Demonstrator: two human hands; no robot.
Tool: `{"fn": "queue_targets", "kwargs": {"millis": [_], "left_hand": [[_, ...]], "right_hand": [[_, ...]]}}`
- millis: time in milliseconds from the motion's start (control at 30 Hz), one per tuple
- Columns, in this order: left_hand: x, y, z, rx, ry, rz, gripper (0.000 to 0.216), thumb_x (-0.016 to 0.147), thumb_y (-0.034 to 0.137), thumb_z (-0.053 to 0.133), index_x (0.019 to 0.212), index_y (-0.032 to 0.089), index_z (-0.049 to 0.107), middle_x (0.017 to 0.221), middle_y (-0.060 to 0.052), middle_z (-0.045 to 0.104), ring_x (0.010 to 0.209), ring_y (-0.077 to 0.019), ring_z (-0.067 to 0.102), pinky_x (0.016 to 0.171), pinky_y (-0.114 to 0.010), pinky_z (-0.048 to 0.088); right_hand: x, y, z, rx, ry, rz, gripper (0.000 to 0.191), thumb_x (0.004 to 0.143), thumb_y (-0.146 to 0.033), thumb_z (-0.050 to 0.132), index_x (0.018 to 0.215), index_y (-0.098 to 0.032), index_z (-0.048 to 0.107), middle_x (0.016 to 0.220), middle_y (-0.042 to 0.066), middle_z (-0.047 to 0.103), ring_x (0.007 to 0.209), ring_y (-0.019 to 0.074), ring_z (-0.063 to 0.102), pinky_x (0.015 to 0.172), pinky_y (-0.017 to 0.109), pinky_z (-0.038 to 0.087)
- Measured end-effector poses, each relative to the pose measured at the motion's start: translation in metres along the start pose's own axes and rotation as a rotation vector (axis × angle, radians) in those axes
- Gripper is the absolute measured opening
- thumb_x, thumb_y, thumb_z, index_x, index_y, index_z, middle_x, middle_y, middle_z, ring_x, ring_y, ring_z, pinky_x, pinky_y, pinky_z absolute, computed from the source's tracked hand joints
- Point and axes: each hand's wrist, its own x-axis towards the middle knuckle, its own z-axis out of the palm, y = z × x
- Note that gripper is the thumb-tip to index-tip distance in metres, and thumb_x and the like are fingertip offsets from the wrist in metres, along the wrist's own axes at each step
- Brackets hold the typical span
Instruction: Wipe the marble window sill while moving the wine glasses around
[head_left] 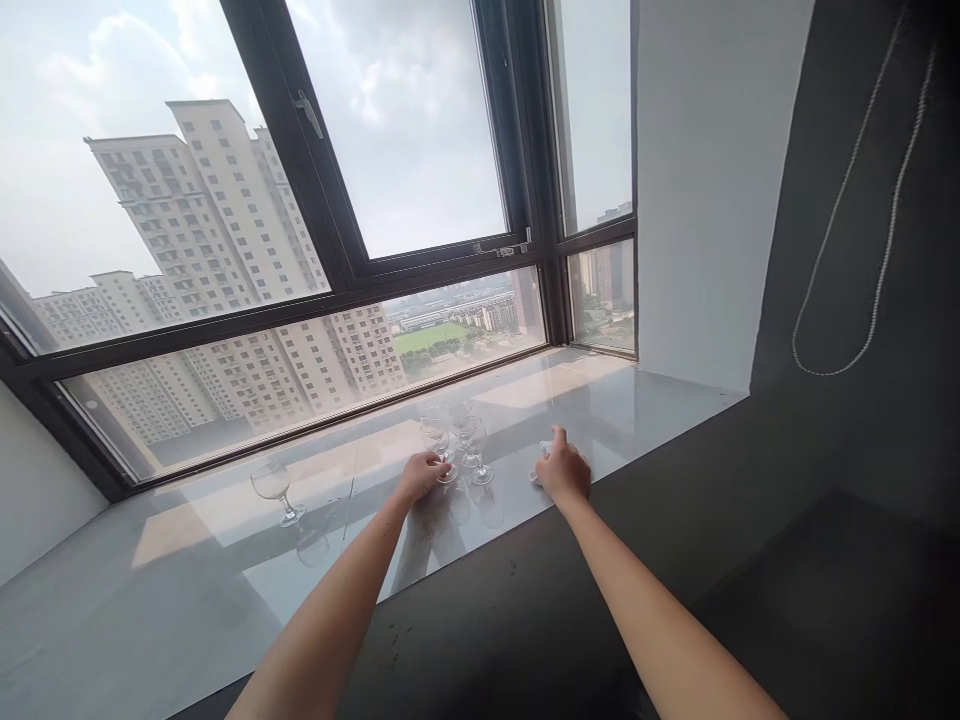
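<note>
A cluster of clear stemmed glasses (pixel 459 438) stands on the glossy windowsill (pixel 225 560). My left hand (pixel 420 474) reaches to the nearest glass of the cluster, its fingers curled at the glass's foot. My right hand (pixel 564 468) rests closed on the sill to the right, over a small whitish thing I cannot make out. A lone stemmed glass (pixel 276 490) stands apart, further left on the sill.
A large dark-framed window (pixel 330 270) runs behind the sill, with tower blocks outside. A white wall (pixel 705 190) closes the right end. A dark wall with a hanging bead cord (pixel 870 330) fills the right side.
</note>
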Motion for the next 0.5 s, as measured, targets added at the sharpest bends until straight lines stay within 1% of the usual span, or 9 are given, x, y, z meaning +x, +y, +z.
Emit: {"fn": "queue_targets", "kwargs": {"millis": [100,233,300,367,433,500], "left_hand": [[-0.002,-0.004,-0.005,-0.038,-0.052,0.058,0.021,0.069,0.035,0.063,0.072,0.015,0.069,0.068,-0.002,0.069,0.066,-0.0146,0.060,0.064,-0.024,0.040],[-0.003,-0.006,-0.002,-0.007,-0.046,0.072,0.024,0.074,0.036,0.058,0.068,0.016,0.070,0.065,-0.002,0.068,0.065,-0.0146,0.059,0.065,-0.025,0.039],[-0.004,-0.006,0.002,0.014,-0.025,0.062,0.025,0.075,0.037,0.057,0.071,0.016,0.071,0.061,-0.002,0.065,0.062,-0.0145,0.057,0.062,-0.025,0.038],[-0.008,-0.006,0.003,0.035,0.007,0.059,0.025,0.075,0.037,0.058,0.079,0.017,0.073,0.061,-0.001,0.064,0.060,-0.0140,0.056,0.061,-0.025,0.037],[-0.015,-0.009,-0.005,0.070,0.057,0.075,0.026,0.075,0.035,0.059,0.092,0.019,0.072,0.066,0.000,0.065,0.061,-0.0134,0.056,0.061,-0.024,0.037],[-0.026,-0.018,-0.025,0.134,0.143,0.052,0.026,0.076,0.031,0.058,0.096,0.021,0.071,0.071,-0.001,0.067,0.064,-0.0135,0.057,0.061,-0.023,0.037]], "right_hand": [[0.000,0.001,0.000,0.007,-0.014,0.006,0.053,0.085,-0.018,0.044,0.138,-0.019,0.035,0.108,0.012,0.063,0.098,0.0234,0.060,0.082,0.032,0.039],[0.000,0.000,0.000,0.006,-0.027,0.025,0.052,0.087,-0.020,0.042,0.139,-0.020,0.034,0.110,0.012,0.062,0.097,0.0245,0.060,0.078,0.032,0.040],[0.000,0.000,-0.001,-0.001,-0.017,0.027,0.053,0.086,-0.019,0.042,0.138,-0.020,0.035,0.109,0.012,0.063,0.097,0.0249,0.060,0.078,0.033,0.041],[-0.001,-0.001,-0.001,-0.005,-0.017,0.025,0.053,0.085,-0.019,0.043,0.137,-0.019,0.036,0.107,0.012,0.063,0.097,0.0249,0.061,0.079,0.033,0.041],[-0.002,-0.001,-0.002,-0.011,-0.020,0.031,0.054,0.084,-0.020,0.043,0.138,-0.020,0.036,0.107,0.012,0.063,0.097,0.0251,0.061,0.079,0.033,0.042],[-0.003,0.000,-0.003,-0.021,-0.022,0.041,0.054,0.085,-0.021,0.043,0.138,-0.019,0.036,0.108,0.013,0.063,0.096,0.0255,0.061,0.078,0.034,0.042]]}}
